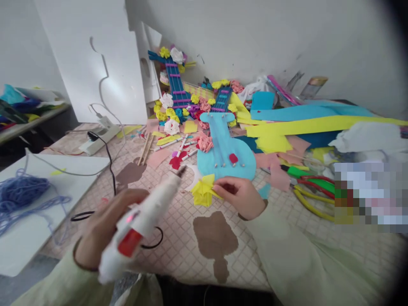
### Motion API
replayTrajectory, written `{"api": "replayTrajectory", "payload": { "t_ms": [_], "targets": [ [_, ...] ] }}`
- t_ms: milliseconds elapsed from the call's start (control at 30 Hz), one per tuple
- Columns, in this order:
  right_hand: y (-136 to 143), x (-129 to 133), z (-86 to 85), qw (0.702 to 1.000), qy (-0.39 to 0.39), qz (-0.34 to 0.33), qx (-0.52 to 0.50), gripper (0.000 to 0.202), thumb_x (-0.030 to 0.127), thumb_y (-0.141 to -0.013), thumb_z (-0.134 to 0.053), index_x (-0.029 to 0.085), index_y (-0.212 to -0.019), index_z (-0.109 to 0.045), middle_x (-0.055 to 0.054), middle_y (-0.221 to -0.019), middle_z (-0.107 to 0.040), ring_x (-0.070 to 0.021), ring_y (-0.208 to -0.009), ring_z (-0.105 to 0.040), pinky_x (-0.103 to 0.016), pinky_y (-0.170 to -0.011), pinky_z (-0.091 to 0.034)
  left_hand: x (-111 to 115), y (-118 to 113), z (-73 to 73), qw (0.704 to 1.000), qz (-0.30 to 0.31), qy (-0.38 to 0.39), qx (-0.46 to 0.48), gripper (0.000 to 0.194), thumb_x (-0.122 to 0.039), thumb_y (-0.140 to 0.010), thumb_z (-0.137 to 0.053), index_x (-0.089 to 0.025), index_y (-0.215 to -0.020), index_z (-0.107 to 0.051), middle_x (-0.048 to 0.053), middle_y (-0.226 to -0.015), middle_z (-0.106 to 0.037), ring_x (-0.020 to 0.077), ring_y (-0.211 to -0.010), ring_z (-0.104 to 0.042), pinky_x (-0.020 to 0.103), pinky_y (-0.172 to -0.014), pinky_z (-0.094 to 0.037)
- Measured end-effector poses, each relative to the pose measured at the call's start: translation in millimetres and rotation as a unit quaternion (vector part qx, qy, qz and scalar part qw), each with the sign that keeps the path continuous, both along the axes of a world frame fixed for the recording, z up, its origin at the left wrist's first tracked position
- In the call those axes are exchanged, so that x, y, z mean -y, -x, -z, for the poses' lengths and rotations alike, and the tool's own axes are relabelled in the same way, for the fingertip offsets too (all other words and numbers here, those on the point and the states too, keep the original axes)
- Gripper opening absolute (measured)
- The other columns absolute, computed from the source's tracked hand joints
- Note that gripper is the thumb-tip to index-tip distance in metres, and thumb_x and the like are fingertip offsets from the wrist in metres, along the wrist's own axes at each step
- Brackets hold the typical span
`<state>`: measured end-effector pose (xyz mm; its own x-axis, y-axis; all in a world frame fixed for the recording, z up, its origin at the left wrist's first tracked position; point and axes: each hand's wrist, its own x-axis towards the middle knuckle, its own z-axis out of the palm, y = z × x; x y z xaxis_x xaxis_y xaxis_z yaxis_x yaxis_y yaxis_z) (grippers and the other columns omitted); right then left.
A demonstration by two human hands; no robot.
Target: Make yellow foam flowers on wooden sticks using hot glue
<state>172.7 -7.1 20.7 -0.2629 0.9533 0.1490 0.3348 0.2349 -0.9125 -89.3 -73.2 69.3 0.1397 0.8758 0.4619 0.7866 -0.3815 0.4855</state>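
My left hand (108, 221) is wrapped round a white glue gun (153, 208) with a red trigger, its dark nozzle pointing up and to the right. Between the fingertips of my right hand (240, 195) is the edge of a yellow crepe paper flower (203, 191). Just behind the flower lies a light-blue guitar-shaped cutout (226, 165). It carries strings, small pegs, a red patch (233, 159) and a pink paper flower (204, 142) at its left edge. The glue gun's nozzle is apart from the yellow flower.
Decorated blue guitars (176, 85) lean at the back wall. Blue and yellow paper strips (302, 127) cover the back right, with pliers (314, 199) in front. At left are a power strip (99, 137), a black cord (111, 165) and blue yarn (24, 191).
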Motion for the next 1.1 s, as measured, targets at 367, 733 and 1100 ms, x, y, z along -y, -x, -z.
{"api": "replayTrajectory", "payload": {
  "t_ms": [367, 733, 1100],
  "targets": [
    [-2, 0, -3.4, 1.0, 0.012, 0.009, 0.0, 0.018, 0.03, -0.074, -0.055, 0.015, -0.073, -0.065, -0.003, -0.069, -0.066, -0.013, -0.06, -0.058, -0.025, -0.057, -0.048, 3, -21, 25.4, 0.981, 0.115, 0.018, -0.156, 0.03, -0.004, -0.065, -0.043, -0.016, -0.092, -0.048, 0.007, -0.084, -0.052, 0.0161, -0.073, -0.052, 0.025, -0.061, -0.044],
    [-2, -1, -4.8, 0.999, -0.01, 0.03, 0.036, 0.015, 0.024, -0.074, -0.054, 0.014, -0.073, -0.065, -0.004, -0.072, -0.068, -0.014, -0.063, -0.06, -0.026, -0.061, -0.048, 16, -20, 9.6, 0.976, 0.083, 0.009, -0.2, 0.041, -0.003, -0.056, -0.034, -0.019, -0.092, -0.045, 0.006, -0.088, -0.05, 0.0177, -0.078, -0.051, 0.028, -0.066, -0.043],
    [0, 1, -5.4, 0.991, -0.094, 0.045, 0.085, 0.011, 0.019, -0.074, -0.055, 0.017, -0.072, -0.065, -0.002, -0.072, -0.067, -0.0121, -0.062, -0.059, -0.023, -0.058, -0.046, 9, -35, 17.9, 0.973, 0.111, 0.03, -0.2, 0.042, -0.004, -0.051, -0.036, -0.018, -0.089, -0.046, 0.005, -0.084, -0.05, 0.0188, -0.077, -0.052, 0.028, -0.063, -0.045]
  ]
}}
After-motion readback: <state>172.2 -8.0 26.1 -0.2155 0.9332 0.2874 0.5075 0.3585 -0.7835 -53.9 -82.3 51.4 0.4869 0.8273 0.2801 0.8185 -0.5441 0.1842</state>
